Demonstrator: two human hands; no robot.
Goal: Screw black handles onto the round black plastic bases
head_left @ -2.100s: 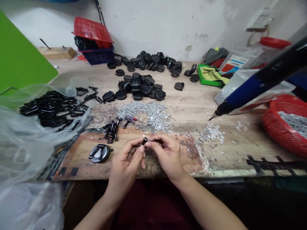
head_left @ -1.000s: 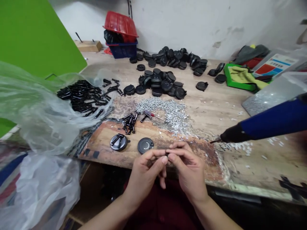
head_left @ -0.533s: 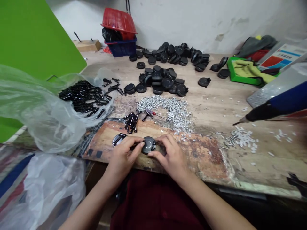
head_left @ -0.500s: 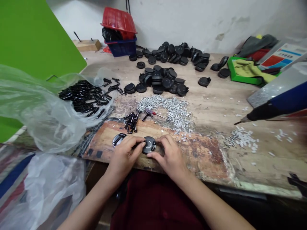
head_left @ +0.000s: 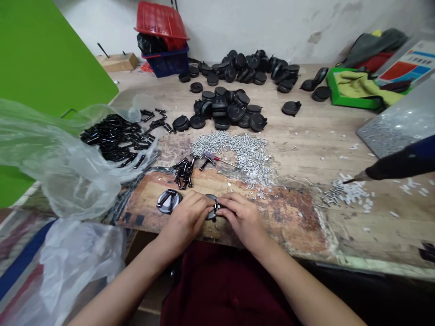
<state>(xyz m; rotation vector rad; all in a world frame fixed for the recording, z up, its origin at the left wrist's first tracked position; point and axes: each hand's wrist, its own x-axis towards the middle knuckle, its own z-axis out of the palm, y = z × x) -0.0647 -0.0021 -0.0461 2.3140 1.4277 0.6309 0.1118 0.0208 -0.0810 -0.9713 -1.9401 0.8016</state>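
Observation:
Near the table's front edge, my left hand (head_left: pixel 190 215) and my right hand (head_left: pixel 243 217) meet over a round black disc (head_left: pixel 211 198). The fingertips of both are pinched together at a small, shiny black bar-shaped part (head_left: pixel 216 206) on the disc. Fingers cover most of the disc and much of this part. Left of my left hand lies another round disc (head_left: pixel 165 208), pale on top, with a black bar (head_left: pixel 167 198) lying across it. Several loose black bar-shaped parts (head_left: pixel 184 173) are heaped just beyond my hands.
Silver screws and nuts (head_left: pixel 234 145) are spread beyond, with a screwdriver (head_left: pixel 217 158) among them. Piled black discs (head_left: pixel 220 106) stand farther back. A plastic bag (head_left: pixel 74 181) holds more black bars on the left. At right, a blue-black power driver (head_left: pixel 390 163) hangs above white plastic bits (head_left: pixel 353 192).
My left hand has brought the black bar-shaped part onto the disc. My right hand's fingers have closed in from the disc's edge to pinch beside it. The view has shifted slightly.

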